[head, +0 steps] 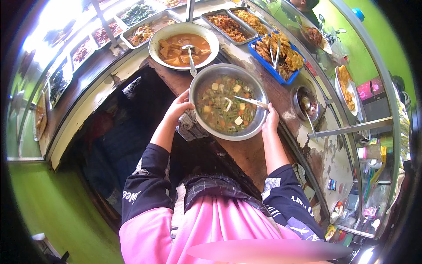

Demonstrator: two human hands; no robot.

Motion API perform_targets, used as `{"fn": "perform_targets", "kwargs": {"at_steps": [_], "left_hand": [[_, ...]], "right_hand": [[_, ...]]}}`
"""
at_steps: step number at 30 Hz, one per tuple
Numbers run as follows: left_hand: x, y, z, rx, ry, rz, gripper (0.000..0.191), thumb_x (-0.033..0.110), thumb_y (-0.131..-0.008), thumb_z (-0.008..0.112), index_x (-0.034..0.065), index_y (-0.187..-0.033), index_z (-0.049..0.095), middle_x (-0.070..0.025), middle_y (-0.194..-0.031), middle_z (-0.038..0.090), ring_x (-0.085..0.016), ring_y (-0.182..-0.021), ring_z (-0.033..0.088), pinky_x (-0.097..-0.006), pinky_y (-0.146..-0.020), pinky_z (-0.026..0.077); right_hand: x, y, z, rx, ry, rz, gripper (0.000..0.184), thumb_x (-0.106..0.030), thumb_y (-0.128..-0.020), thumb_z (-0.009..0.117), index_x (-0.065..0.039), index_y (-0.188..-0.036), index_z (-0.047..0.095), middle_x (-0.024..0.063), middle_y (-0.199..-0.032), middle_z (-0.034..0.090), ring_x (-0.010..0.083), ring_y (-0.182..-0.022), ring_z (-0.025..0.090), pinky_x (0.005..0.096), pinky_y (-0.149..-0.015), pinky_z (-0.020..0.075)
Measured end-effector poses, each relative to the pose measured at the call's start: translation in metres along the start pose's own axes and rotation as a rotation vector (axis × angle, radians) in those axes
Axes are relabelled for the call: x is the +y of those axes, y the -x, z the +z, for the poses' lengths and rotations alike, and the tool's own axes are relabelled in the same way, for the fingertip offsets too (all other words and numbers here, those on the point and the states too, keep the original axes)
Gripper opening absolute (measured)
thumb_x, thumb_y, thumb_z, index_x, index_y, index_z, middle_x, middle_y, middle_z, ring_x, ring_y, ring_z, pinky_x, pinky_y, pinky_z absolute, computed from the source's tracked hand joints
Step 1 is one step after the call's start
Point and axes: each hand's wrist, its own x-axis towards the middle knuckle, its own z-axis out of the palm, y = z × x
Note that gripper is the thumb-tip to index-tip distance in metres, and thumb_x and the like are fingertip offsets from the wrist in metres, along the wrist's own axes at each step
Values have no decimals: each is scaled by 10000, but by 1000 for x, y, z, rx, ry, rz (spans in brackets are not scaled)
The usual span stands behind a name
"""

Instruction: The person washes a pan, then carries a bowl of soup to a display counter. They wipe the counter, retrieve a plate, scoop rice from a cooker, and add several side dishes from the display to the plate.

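Observation:
Both my hands are on a large metal bowl (230, 137) of vegetable soup (227, 105), with green beans, carrot pieces and tofu cubes in it. My left hand (178, 107) grips the left rim, and a striped cloth (191, 127) is bunched under its fingers. On the right rim is my right hand (271, 119), its thumb near the wooden-looking handle end of a spoon (252, 101) that rests in the soup. Just beyond the bowl, a cream enamel basin (154, 54) holds an orange curry with a metal ladle (190, 59).
A blue basket (280, 78) of fried fritters with metal tongs (275, 54) stands at the upper right. Nearer is a small metal bowl (298, 109) with a spoon. Metal trays (227, 28) of food line the counter. Glass-case framing (352, 127) runs along the right. A person (305, 8) is beyond it.

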Motion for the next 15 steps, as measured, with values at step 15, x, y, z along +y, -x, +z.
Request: {"fn": "perform_targets", "kwargs": {"at_steps": [15], "left_hand": [[7, -16, -8, 64, -74, -12, 530, 43, -745, 584, -18, -1246, 423, -100, -1065, 570, -160, -928, 569, -277, -828, 454]], "right_hand": [[-38, 11, -16, -203, 1199, -640, 260, -291, -820, 588, -152, -1037, 619, 116, -927, 574, 248, -783, 586, 325, -757, 464]]}}
